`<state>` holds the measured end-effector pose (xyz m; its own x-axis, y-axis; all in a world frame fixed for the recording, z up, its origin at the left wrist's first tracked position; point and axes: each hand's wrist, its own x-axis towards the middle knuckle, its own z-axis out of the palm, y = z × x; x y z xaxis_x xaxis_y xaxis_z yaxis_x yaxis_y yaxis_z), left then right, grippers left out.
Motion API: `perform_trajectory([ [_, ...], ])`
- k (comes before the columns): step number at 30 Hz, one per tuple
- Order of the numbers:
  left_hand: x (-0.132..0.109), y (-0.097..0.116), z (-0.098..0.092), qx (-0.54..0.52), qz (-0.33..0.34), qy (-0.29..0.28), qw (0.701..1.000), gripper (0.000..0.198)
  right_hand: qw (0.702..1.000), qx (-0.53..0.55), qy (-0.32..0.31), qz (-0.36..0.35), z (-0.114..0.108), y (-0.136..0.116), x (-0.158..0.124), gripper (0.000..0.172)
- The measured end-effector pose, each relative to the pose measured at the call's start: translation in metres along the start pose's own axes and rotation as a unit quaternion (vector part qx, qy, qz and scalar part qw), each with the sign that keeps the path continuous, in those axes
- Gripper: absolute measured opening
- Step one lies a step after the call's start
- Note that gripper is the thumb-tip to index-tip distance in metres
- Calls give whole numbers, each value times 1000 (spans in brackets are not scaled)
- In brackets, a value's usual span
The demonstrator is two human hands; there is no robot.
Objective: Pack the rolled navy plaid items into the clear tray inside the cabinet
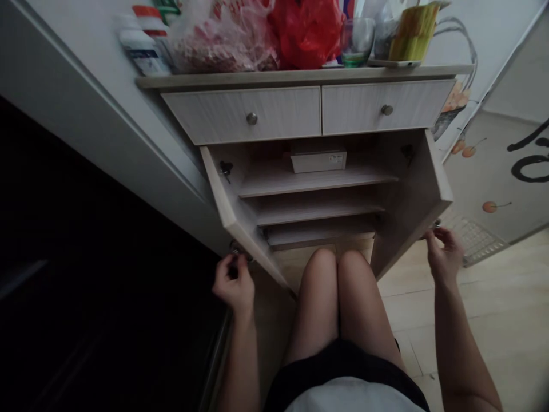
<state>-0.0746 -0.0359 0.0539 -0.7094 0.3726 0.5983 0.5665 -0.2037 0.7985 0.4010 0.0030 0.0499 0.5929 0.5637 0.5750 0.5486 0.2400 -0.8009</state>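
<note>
A low pale-wood cabinet stands in front of me with both doors swung open. My left hand (pixel 234 281) is closed on the round knob of the left door (pixel 231 197). My right hand (pixel 444 254) pinches the knob at the outer edge of the right door (pixel 414 194). Inside are three shelves (pixel 317 182); a white box (pixel 318 160) lies on the top one, the lower two look bare. My knees (pixel 337 269) are just before the opening.
Two closed drawers (pixel 253 117) with metal knobs sit above the doors. The cabinet top holds bottles (pixel 143 43), a red bag (pixel 306 31), a glass (pixel 357 40) and a yellow-green pack (pixel 414 31). A dark opening lies at left, a patterned sliding door (pixel 506 166) at right.
</note>
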Motion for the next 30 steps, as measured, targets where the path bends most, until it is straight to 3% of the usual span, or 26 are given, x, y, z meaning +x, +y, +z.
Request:
perform_trajectory([
  [7,-17,32,80,-39,88,-105,990,33,987,94,-127,-35,82,-48,-13,39],
  [12,-19,47,150,-61,89,-181,978,27,976,108,-190,-16,152,-68,-9,42],
  [16,-14,55,193,-31,62,-222,973,16,974,81,-213,-2,195,-81,-4,45],
  [21,-5,63,227,-1,44,-260,965,13,975,39,-217,-1,234,-90,3,41],
  [30,11,73,267,58,8,-288,956,14,979,7,-204,-21,288,-91,18,36],
])
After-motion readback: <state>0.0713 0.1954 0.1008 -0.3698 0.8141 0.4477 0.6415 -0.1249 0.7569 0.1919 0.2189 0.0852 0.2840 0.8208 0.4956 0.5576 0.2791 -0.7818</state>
